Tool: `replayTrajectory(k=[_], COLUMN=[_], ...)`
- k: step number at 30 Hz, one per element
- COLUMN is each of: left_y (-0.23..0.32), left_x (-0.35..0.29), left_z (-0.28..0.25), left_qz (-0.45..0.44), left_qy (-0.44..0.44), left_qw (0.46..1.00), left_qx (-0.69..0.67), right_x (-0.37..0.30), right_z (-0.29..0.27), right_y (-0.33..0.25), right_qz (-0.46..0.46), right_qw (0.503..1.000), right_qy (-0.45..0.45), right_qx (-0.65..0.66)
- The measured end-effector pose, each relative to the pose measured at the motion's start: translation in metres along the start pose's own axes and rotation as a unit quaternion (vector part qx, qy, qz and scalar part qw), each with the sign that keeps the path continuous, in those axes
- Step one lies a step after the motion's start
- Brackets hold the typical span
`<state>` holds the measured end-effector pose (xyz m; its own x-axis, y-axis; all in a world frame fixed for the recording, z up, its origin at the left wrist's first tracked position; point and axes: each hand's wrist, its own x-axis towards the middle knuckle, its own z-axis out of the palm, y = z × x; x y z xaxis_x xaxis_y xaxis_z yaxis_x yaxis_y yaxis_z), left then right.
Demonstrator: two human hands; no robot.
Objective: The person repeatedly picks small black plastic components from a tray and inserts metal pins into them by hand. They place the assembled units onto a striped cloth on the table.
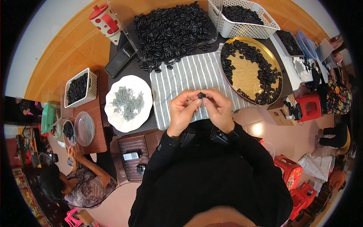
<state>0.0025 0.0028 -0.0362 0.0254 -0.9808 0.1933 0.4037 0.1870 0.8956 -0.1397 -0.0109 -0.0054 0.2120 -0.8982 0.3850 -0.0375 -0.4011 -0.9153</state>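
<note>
Between the fingertips of both hands is a small black plastic piece (pixel 202 95); its exact kind is too small to make out. My left hand (pixel 183 110) pinches it from one side, my right hand (pixel 217 108) from the other. Both are just above the near edge of a grey-and-white striped cloth (pixel 170 85). Left of the cloth, a white scalloped plate (pixel 112 113) bears a heap of small greyish pins or springs (pixel 129 103). On the right, a round gold tray (pixel 245 72) carries many black pieces (pixel 267 75) like those in the clear bin.
Behind the cloth, a clear bin (pixel 172 30) overflows with black pieces, beside a white basket (pixel 247 29). A phone (pixel 120 61) and a red-dotted tumbler (pixel 106 23) stand at the back left. Another person (pixel 87 185) works at a side table on the left. Red stools (pixel 289 172) stand at right.
</note>
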Motion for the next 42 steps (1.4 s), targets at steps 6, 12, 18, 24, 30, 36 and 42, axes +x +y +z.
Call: replayTrajectory(k=[6, 12, 18, 24, 30, 36, 42], left_y=[0.004, 0.002, 0.002, 0.003, 0.005, 0.007, 0.007], left_x=[-0.003, -0.003, 0.0, -0.003, -0.002, -0.002, -0.003], left_z=[0.002, -0.003, 0.001, 0.003, 0.003, 0.003, 0.005], left_qz=[-0.02, -0.014, -0.002, -0.002, -0.01, -0.013, -0.006], left_qy=[-0.023, -0.015, -0.012, -0.025, -0.027, -0.032, -0.033], left_qw=[1.0, 0.999, 0.999, 0.997, 0.995, 0.995, 0.994], left_qx=[0.005, 0.035, 0.031, 0.067, 0.093, 0.093, 0.108], right_x=[0.005, 0.124, 0.155, 0.104, 0.11, 0.109, 0.081], right_z=[-0.05, -0.115, -0.176, -0.174, -0.139, -0.135, -0.178], right_y=[-0.009, -0.067, -0.034, 0.011, 0.027, 0.027, 0.014], right_qz=[0.203, 0.088, 0.205, 0.068, -0.057, -0.063, 0.017], right_qw=[0.971, 0.991, 0.977, 0.903, 0.869, 0.845, 0.912], right_qy=[-0.096, 0.08, -0.026, -0.195, -0.222, -0.293, -0.202], right_qx=[0.081, 0.062, -0.052, -0.377, -0.439, -0.443, -0.357])
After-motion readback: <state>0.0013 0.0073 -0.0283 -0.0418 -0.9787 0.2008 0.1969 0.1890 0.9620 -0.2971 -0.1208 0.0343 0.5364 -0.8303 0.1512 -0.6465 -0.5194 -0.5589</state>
